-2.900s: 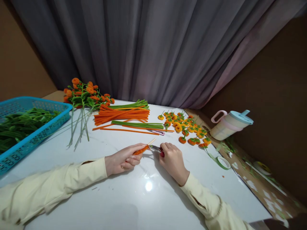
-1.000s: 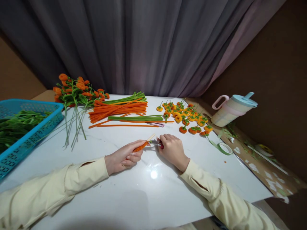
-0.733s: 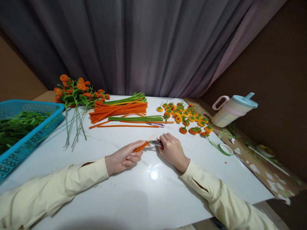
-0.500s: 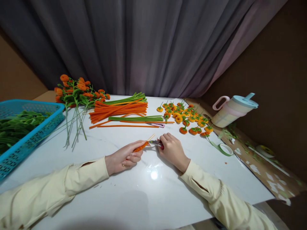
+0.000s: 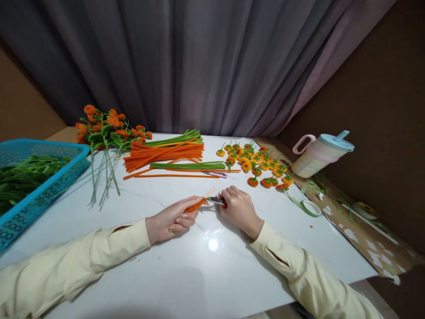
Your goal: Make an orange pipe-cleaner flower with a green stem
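Near the middle of the table, my left hand (image 5: 177,221) is closed around an orange pipe-cleaner piece (image 5: 195,205), bunched into a thick ribbed shape. Pale thin sticks or wire ends (image 5: 210,192) poke out past its tip. My right hand (image 5: 239,208) grips small pliers (image 5: 215,200) with dark metal jaws and a red handle, mostly hidden by the fingers. The jaws point left and meet the tip of the orange piece; whether they pinch it I cannot tell. Beyond the hands lie orange pipe cleaners (image 5: 162,155) and green pipe cleaners (image 5: 187,165).
Orange-yellow flower heads (image 5: 246,166) are spread at the back right, with a tape roll (image 5: 311,208) and a lidded tumbler (image 5: 320,155) farther right. Finished orange flowers (image 5: 111,118) stand at the back left. A blue basket (image 5: 43,188) of green leaves sits left.
Both hands stay almost in place. The pliers' jaws look slightly lower and more closed at the orange piece's tip. The view has shifted slightly.
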Available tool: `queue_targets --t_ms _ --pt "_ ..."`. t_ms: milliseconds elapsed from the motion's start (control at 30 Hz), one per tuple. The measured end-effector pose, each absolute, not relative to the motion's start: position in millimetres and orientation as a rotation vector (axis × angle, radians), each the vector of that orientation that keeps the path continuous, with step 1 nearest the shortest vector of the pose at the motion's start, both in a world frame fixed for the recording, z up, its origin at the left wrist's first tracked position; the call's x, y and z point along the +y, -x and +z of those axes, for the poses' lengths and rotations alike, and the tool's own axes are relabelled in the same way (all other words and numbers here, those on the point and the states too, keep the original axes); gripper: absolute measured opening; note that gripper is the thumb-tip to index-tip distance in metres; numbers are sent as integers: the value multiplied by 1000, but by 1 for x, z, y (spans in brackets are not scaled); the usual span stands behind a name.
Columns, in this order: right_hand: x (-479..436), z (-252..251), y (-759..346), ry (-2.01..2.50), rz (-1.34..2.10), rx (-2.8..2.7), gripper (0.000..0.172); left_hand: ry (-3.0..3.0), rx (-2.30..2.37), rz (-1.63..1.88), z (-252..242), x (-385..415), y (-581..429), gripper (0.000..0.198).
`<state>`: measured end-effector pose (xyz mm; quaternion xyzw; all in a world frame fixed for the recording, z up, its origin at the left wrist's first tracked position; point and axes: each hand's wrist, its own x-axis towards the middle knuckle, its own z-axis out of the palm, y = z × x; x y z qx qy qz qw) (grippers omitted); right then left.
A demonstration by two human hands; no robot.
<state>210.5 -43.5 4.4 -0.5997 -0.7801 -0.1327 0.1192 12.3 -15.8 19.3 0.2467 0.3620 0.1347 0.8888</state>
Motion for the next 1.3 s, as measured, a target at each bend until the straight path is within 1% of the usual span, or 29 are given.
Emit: queue_targets --t_ms 167,400,733,1000,1300 --pt "-43 6 -212 1778 -339 -2328 10 -519 726 279 16 -15 -12 7" --pt "-43 6 -213 1800 -366 -2331 8 -516 719 284 15 -16 -12 7" --pt "-43 1 -213 1674 -528 -2235 8 -493 743 289 20 -15 -12 12" --pt "-44 0 -215 1671 -482 -2233 7 -502 747 288 21 -15 -11 12" --pt "-45 0 -215 1673 -443 -2231 8 -500 683 295 15 -14 -10 8"
